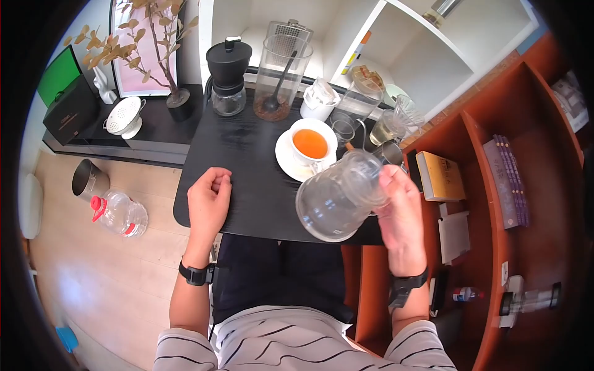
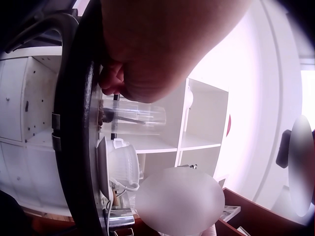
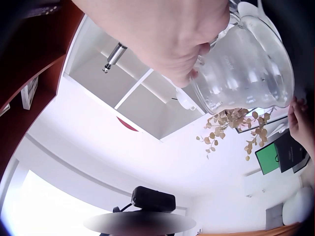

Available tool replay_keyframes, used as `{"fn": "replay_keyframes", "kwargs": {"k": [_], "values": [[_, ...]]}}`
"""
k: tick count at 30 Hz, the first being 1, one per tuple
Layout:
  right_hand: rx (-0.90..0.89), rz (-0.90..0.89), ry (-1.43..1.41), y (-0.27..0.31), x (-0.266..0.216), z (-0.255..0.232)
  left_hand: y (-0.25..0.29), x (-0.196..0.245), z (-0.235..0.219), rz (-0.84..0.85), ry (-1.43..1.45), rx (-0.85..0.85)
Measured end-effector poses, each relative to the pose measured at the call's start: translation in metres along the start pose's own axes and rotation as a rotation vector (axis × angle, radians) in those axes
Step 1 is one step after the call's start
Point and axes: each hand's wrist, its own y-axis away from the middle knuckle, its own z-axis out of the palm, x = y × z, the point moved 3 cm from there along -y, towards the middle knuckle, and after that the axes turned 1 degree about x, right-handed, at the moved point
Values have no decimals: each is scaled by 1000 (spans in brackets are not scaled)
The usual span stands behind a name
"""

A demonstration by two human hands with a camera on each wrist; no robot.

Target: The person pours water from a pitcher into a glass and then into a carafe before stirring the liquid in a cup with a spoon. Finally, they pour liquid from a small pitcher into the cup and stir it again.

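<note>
In the head view my right hand (image 1: 401, 204) grips a clear glass carafe (image 1: 331, 207) at its narrow end. The carafe is tilted over the front right of the black table (image 1: 247, 185), its wide base toward the middle. From the right wrist, the hand (image 3: 172, 39) shows against the carafe's glass (image 3: 241, 69). Just beyond it a white cup (image 1: 299, 159) of orange-brown liquid (image 1: 309, 144) stands on a white saucer (image 1: 283, 162). My left hand (image 1: 209, 195) rests at the table's left front, fingers loosely curled and holding nothing.
Along the table's back stand a black-topped coffee grinder (image 1: 229, 62), a tall clear container (image 1: 297, 68) with a black spoon, a white lidded vessel (image 1: 318, 105) and several glasses. Red-brown shelves (image 1: 476, 154) border the right. A water bottle (image 1: 127, 213) stands on the floor left.
</note>
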Motion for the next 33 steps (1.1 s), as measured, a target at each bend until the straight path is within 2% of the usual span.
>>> {"fn": "replay_keyframes", "kwargs": {"k": [7,8,15,22,27,33], "values": [[9,-188,238,-33,-90,-39,-1,-2,0,-11,-1,-5],[57,-232,249,-42,-99,-40,0,0,0,-16,2,-6],[185,-242,565,-100,-173,-47,0,5,0,-16,-22,-17],[198,-226,714,-158,-194,-39,0,6,0,4,-54,-11],[266,-226,932,-189,-198,-31,1,4,1,13,-49,3],[236,-216,1084,-221,-197,-31,1,4,1,21,-17,7]]}}
